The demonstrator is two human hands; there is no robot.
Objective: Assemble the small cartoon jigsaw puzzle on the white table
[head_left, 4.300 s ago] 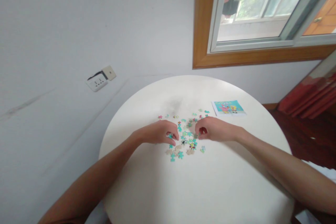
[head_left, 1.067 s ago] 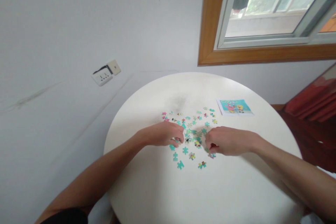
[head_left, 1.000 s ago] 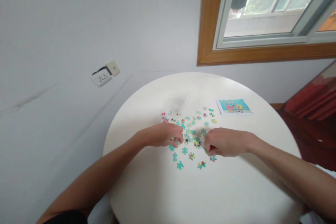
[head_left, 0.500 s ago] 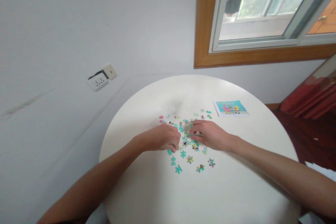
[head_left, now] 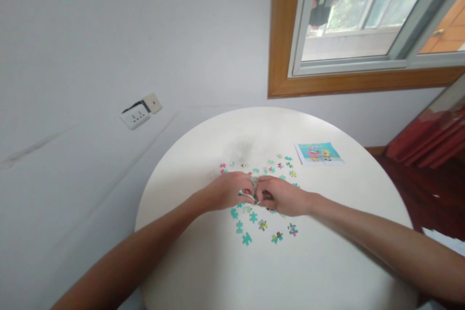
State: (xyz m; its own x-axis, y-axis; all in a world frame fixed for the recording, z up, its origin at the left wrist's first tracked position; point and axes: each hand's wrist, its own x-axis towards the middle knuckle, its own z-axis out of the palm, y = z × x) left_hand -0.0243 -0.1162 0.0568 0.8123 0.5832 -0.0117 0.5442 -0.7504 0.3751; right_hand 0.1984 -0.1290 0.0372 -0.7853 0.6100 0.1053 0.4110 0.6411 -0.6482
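Note:
My left hand [head_left: 229, 191] and my right hand [head_left: 286, 195] meet at their fingertips over the middle of the scattered jigsaw pieces. Both are closed in a pinch, and a small pale edge of a puzzle piece [head_left: 256, 202] shows between them. The fingers cover most of what they hold. Just below the left fingers lie several teal pieces, among them one larger piece [head_left: 247, 239]. Closer to me than my right hand are a multicoloured piece [head_left: 292, 229] and a yellow-and-brown piece [head_left: 277, 238]. Beyond the hands lie pink pieces [head_left: 223, 165] and green ones.
A round white table [head_left: 203, 266] bears the pieces. Towards its far right lies a picture card [head_left: 319, 153] with cartoon figures on teal. A wall socket [head_left: 135, 116], a wood-framed window [head_left: 279, 58] and a red curtain [head_left: 432, 138] stand around it.
My right hand has moved left and slightly nearer to me, and its fingertips now meet those of my left hand. Pieces that it covered at the right now show.

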